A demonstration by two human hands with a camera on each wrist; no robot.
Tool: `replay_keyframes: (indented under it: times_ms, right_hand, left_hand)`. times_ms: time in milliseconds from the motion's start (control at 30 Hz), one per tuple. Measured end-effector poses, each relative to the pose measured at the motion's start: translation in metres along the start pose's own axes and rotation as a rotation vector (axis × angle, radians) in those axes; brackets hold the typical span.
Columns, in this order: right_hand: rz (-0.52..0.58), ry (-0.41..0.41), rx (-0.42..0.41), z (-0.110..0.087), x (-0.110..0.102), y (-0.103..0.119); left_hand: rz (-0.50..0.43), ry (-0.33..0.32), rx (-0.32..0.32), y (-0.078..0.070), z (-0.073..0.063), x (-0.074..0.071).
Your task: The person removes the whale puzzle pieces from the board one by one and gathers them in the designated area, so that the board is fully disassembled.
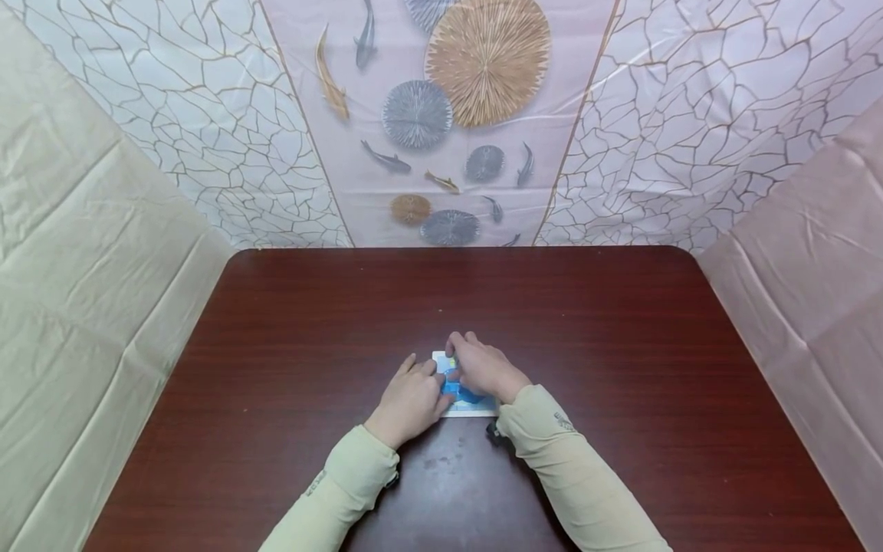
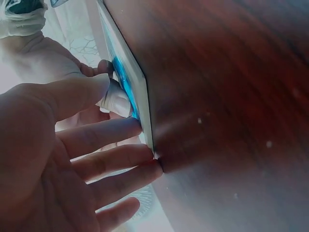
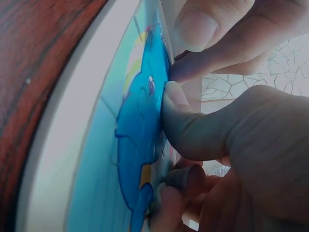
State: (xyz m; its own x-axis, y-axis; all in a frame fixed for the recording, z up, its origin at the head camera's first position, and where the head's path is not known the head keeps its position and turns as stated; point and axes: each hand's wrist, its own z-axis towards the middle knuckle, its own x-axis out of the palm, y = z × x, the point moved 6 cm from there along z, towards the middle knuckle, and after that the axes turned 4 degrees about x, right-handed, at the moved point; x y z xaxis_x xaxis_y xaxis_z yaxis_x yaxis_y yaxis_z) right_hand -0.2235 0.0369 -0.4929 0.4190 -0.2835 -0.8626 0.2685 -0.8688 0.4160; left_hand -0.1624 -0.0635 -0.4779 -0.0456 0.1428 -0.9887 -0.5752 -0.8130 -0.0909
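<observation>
A small jigsaw board (image 1: pixel 476 410) with a pale rim lies flat on the table, its picture mostly light blue. On it are glossy blue puzzle pieces (image 3: pixel 137 130) forming a sea animal with an eye. My left hand (image 1: pixel 408 400) is at the board's left side; in the left wrist view its fairly straight fingertips touch the rim. From the right, my right hand (image 1: pixel 486 370) reaches over the board, its thumb (image 3: pixel 181 121) against the blue pieces and its other fingers bent near their lower end. Those fingers partly hide the picture, so any pinch is unclear.
The dark reddish-brown table (image 1: pixel 310 307) extends around the board. A patterned cloth (image 1: pixel 441 138) hangs behind it, and beige cloth walls (image 1: pixel 90 307) stand at both sides. A dark strap (image 1: pixel 494 434) shows at my right cuff.
</observation>
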Motion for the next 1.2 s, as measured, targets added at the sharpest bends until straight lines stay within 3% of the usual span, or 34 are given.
replay_keyframes:
  times_ms: [500, 1200]
  right_hand:
    - [0.067, 0.022, 0.036, -0.0027, 0.0002, -0.0023]
    - [0.033, -0.002, 0.016, 0.0015, -0.0023, -0.0007]
  left_hand:
    - [0.001, 0.005, -0.015, -0.0014, 0.0003, -0.0003]
    - [-0.038, 0.019, -0.040, -0.0004, 0.0026, -0.0008]
